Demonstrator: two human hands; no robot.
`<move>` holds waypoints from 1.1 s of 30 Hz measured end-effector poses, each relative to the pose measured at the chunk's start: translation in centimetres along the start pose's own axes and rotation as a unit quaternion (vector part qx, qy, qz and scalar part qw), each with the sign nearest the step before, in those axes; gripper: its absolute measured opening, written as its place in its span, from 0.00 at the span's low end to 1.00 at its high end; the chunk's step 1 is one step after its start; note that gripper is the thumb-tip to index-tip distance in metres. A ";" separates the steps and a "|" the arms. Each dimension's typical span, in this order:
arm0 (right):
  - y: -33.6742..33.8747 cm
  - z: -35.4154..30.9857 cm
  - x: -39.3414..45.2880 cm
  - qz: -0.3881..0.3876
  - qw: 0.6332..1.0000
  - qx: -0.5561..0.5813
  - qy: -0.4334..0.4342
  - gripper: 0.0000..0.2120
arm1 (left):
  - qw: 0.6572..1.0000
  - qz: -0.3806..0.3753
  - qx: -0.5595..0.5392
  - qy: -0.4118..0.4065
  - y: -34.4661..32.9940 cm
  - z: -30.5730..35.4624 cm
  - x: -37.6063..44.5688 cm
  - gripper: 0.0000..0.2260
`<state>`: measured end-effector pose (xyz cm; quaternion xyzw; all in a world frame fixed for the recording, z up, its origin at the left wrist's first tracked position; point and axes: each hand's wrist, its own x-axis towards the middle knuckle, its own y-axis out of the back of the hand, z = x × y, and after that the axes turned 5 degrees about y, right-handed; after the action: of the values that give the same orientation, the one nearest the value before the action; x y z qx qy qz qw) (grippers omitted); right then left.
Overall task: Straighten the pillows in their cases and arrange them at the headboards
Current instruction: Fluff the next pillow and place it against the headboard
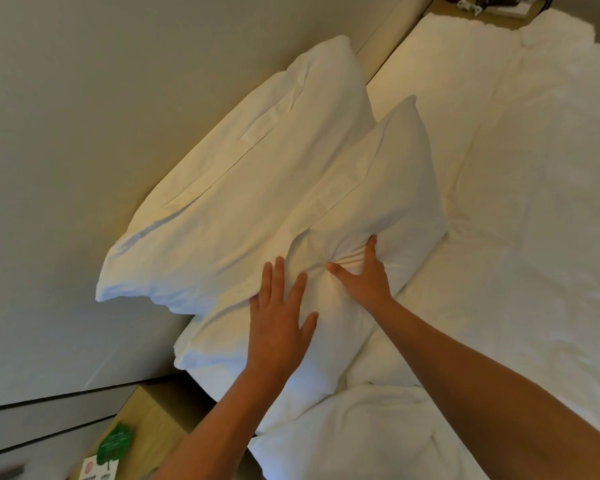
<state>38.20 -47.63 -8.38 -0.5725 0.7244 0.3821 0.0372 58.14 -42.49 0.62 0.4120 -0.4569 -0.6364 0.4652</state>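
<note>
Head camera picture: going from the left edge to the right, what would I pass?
Green leaf-shaped card on the nightstand → back pillow against the wall → left hand flat on the front pillow → right hand gripping that pillow → white bedding.

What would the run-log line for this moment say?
left hand flat on front pillow | right hand bunching its case | back pillow leaning at headboard | stage: straightening
</note>
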 end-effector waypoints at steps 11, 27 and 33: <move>0.7 0.8 -3.9 -0.031 0.991 -0.122 0.040 0.44 | 0.997 -0.060 0.041 0.020 -0.8 -3.6 -0.9 0.33; 8.7 3.5 -25.4 -0.048 0.995 -0.057 -0.065 0.22 | 0.954 -0.225 -0.196 -0.013 5.6 1.6 -3.9 0.28; 13.6 8.9 -40.0 0.159 0.976 0.066 -0.131 0.15 | 0.899 -0.335 -0.275 -0.071 5.9 10.0 -10.6 0.13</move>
<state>36.79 -9.60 11.92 -0.3910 0.8188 0.4062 0.1080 52.33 -31.15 9.75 0.3498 -0.1307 -0.8824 0.2860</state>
